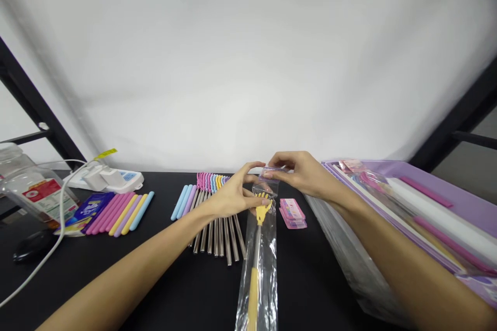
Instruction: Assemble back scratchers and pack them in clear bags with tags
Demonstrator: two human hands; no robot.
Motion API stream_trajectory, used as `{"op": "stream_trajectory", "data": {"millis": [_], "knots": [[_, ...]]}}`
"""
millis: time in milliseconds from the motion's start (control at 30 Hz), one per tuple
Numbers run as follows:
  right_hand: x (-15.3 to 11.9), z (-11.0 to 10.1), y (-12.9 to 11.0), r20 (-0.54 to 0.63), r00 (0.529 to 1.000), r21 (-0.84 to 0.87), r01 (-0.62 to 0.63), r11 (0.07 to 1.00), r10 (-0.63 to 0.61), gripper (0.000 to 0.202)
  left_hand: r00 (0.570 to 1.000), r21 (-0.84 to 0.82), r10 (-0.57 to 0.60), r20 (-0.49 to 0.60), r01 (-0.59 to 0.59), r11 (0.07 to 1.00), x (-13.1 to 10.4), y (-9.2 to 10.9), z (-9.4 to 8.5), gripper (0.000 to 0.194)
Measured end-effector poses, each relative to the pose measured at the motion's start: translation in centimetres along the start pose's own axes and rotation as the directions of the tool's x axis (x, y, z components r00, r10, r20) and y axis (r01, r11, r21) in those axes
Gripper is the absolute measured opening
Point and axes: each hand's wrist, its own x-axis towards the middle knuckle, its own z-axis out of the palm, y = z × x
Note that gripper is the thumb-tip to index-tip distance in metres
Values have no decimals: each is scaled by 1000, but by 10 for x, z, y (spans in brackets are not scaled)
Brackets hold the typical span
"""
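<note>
The right hand's fingers (276,171) pinch the top of a clear bag (267,248) lying on the black counter (303,279), while the left hand (231,194) curls its fingers around the bag's upper part, beside the hand-shaped head of the yellow back scratcher (263,213) inside. Metal rods (221,235) fan out to the left; pink cards (292,213) lie just right.

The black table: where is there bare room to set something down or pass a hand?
Table shows bare below the pink cards, right of the bag, and between the mouse and left forearm. A narrow strip separates the left sticks from the blue ones. It's crowded around the hands.
</note>
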Motion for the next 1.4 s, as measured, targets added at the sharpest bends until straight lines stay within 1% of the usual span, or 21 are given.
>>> {"op": "stream_trajectory", "data": {"millis": [67, 133, 300, 367, 467, 567, 633, 733, 800, 867, 967, 1067, 1133, 1167, 1200, 1233, 1267, 1300, 1333, 1367, 1400], "knots": [[0, 1, 0, 27, 999, 116, -45, 992, 42, 23, 1000, 8, 7, -12, -7, 1000, 0, 1, 1, 77], [0, 1, -1, 53, 996, 196, -80, 977, 70, 29, 1000, 3, 12, -15, -12, 1000, 0, 0, 2, 77], [-1, -7, -3, 113, 987, 171, -129, 977, 111, 27, 998, 6, 43, -40, -43, 999, 0, 1, 2, 76], [-1, -9, -2, 114, 986, 180, -142, 973, 123, 26, 997, 17, 38, -61, -37, 999, 0, 2, 1, 76], [1, -6, 2, 65, 989, 213, -145, 966, 134, 21, 997, 41, 8, -78, -4, 999, 0, 4, 0, 77], [1, -3, 2, 7, 989, 239, -145, 960, 147, 23, 997, 46, 1, -76, 2, 999, -1, 5, 0, 78], [0, -5, -1, -5, 989, 269, -144, 952, 151, 26, 997, 55, 9, -81, -5, 998, 0, 6, 0, 77], [-2, -8, -7, 80, 986, 305, -164, 938, 147, 24, 996, 54, 34, -86, -30, 998, 0, 6, -1, 71], [-3, -8, -7, 100, 984, 295, -172, 940, 148, 20, 995, 48, 40, -92, -35, 998, 1, 4, -2, 67], [-2, -6, -6, 54, 988, 279, -151, 948, 141, 19, 994, 44, 34, -104, -30, 999, 1, 2, -2, 65], [0, -1, -2, 8, 995, 248, -103, 963, 104, 26, 993, 38, 31, -114, -27, 999, 2, -1, -2, 63], [1, -1, -3, -24, 995, 117, -91, 989, 95, 27, 992, 25, 27, -120, -25, 999, 4, 0, -1, 63], [-1, -4, -8, -37, 986, -7, -163, 987, 163, 28, 987, 11, 32, -160, -31, 999, 6, 2, -1, 62], [-4, -5, -12, -12, 973, -32, -230, 973, 230, 30, 978, 6, 48, -203, -48, 999, 8, 4, -1, 61], [-7, -6, -16, 46, 950, -27, -307, 951, 308, 33, 962, 8, 72, -264, -72, 997, 10, 6, -2, 59], [-11, -7, -20, 135, 915, 2, -384, 923, 380, 35, 935, 18, 102, -341, -102, 995, 14, 8, -2, 57], [-16, -8, -24, 230, 874, 49, -451, 891, 429, 37, 897, 35, 134, -421, -132, 991, 18, 10, -3, 56], [-22, -9, -27, 301, 842, 102, -495, 863, 447, 37, 854, 53, 163, -494, -157, 986, 22, 12, -2, 55], [-28, -10, -30, 332, 832, 155, -513, 844, 445, 36, 812, 70, 187, -553, -178, 981, 28, 14, -1, 54], [-34, -13, -31, 324, 841, 201, -509, 837, 434, 35, 779, 78, 204, -592, -196, 977, 34, 16, 1, 54], [-40, -18, -31, 286, 859, 234, -492, 838, 424, 33, 763, 74, 213, -610, -213, 974, 40, 17, 5, 54]]}}
